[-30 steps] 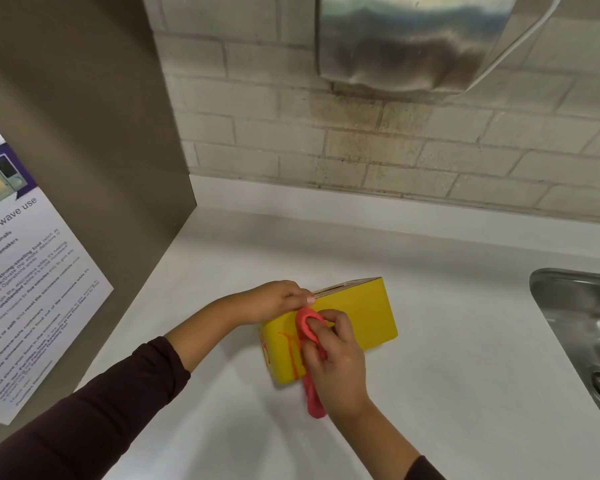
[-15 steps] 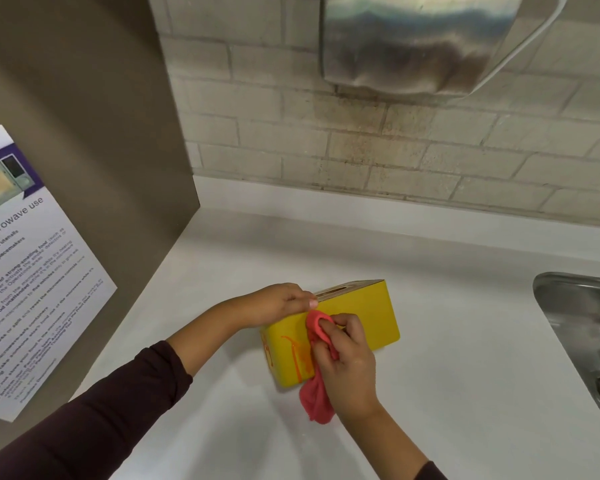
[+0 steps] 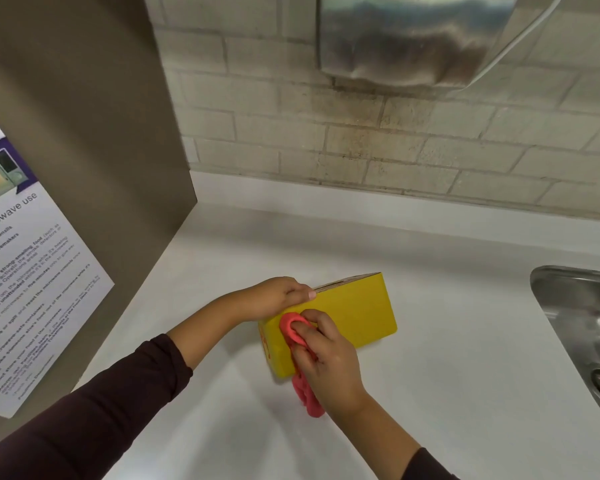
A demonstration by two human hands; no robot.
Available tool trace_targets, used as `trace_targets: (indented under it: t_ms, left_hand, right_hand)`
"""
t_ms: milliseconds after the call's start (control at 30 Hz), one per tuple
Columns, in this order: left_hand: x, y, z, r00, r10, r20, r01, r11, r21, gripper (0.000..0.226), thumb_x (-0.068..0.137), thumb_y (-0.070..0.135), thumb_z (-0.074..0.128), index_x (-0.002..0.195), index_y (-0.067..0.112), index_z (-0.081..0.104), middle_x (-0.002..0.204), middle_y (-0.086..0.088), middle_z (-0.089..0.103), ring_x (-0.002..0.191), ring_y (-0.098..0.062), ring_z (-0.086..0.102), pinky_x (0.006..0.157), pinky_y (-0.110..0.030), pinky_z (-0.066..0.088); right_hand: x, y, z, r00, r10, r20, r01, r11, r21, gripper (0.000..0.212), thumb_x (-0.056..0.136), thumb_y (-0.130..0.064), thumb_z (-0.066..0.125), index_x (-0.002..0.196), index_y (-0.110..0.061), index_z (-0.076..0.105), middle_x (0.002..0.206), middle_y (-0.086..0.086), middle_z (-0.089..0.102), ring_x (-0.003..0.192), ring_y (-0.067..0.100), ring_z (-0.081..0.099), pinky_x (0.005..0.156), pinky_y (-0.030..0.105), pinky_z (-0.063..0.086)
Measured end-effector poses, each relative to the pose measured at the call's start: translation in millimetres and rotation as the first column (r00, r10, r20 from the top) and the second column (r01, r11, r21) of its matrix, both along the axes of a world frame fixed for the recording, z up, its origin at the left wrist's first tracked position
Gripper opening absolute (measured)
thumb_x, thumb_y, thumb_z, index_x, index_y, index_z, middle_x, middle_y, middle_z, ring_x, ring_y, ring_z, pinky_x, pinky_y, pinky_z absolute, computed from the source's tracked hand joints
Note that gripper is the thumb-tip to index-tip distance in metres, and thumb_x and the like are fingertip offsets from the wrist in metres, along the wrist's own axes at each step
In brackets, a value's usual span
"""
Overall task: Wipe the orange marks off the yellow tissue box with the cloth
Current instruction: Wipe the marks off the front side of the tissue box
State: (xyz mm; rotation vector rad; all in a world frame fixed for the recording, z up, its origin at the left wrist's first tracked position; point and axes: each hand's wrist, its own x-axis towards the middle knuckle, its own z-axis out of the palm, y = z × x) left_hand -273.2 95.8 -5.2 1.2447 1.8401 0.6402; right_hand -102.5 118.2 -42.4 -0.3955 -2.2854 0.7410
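Observation:
The yellow tissue box (image 3: 357, 315) stands on its long side on the white counter (image 3: 447, 393). My left hand (image 3: 278, 296) grips its upper left corner from behind. My right hand (image 3: 326, 358) presses a pink-red cloth (image 3: 291, 327) against the left part of the box's front face, with the cloth's tail (image 3: 309, 398) hanging below. Orange marks (image 3: 264, 341) show on the box's left end face. Any marks on the front face are hidden by the cloth and hand.
A steel sink (image 3: 582, 327) sits at the right edge of the counter. A brown panel (image 3: 84, 133) with a microwave-use notice (image 3: 25, 271) stands on the left. A metal dispenser (image 3: 413, 39) hangs on the brick wall above.
My right hand has slid the cloth left across the front face, covering the orange lines that showed there before. My left hand keeps its grip on the box.

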Motion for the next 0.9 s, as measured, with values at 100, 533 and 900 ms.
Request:
trace_targets:
  t_ms: [100,533,900]
  left_hand:
    - [-1,1,-2,1.000,0.023,0.008,-0.023,1.000,-0.006,0.029,0.096,0.041,0.042,0.095,0.017,0.057,0.108,-0.006,0.058,0.097,-0.011,0.052,0.072,0.002,0.035]
    - [-1,2,3,0.999,-0.042,-0.020,0.042,0.999,-0.006,0.040,0.096,0.040,0.042,0.125,0.018,0.058,0.111,0.006,0.052,0.106,-0.007,0.048,0.089,-0.019,0.032]
    - [1,0,0,0.997,-0.069,-0.042,0.069,0.998,0.011,0.040,0.095,0.043,0.041,0.124,0.021,0.057,0.117,-0.004,0.055,0.106,-0.012,0.050,0.086,-0.022,0.038]
  right_hand:
    - [-3,1,3,0.998,0.054,0.015,-0.054,0.998,0.011,0.027,0.085,-0.017,0.054,0.107,-0.010,0.068,0.114,0.005,0.063,0.091,0.010,0.059,0.069,0.010,0.044]
    - [11,6,10,0.955,0.256,0.153,-0.273,0.957,0.103,0.018,0.077,-0.009,0.068,0.094,-0.012,0.073,0.103,0.002,0.069,0.081,0.016,0.065,0.059,0.021,0.051]
    - [38,-2,3,0.923,0.288,0.254,-0.316,0.946,0.075,0.021,0.083,-0.026,0.056,0.091,-0.016,0.073,0.101,-0.003,0.069,0.079,0.011,0.062,0.066,0.012,0.043]
